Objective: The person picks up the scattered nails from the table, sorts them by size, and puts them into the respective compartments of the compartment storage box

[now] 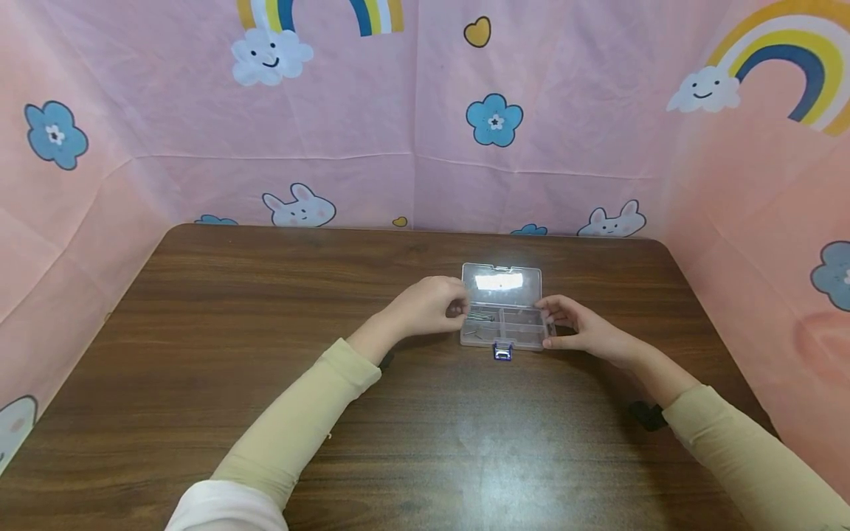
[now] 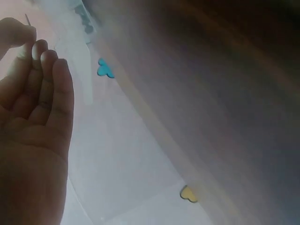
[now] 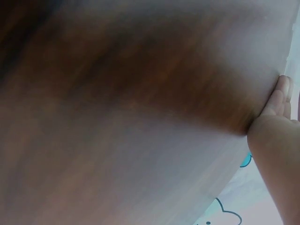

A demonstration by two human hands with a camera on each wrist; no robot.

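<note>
A clear plastic compartment box [image 1: 522, 337] lies on the table with its lid [image 1: 524, 295] raised at the back and a blue-edged latch [image 1: 502, 351] at the front. Several thin metal nails [image 1: 481, 317] lie in its left compartments. My left hand [image 1: 430, 306] is at the box's left side, above the table. In the left wrist view its thumb and fingertips pinch a thin nail [image 2: 27, 19], whose tip sticks out. My right hand [image 1: 584, 332] holds the box's right end, thumb at the front corner and fingers toward the back. The right wrist view hides that grip.
The brown wooden table [image 1: 265, 295] runs around the box on every side. Pink patterned cloth [image 1: 372, 110] hangs behind the table and at both sides.
</note>
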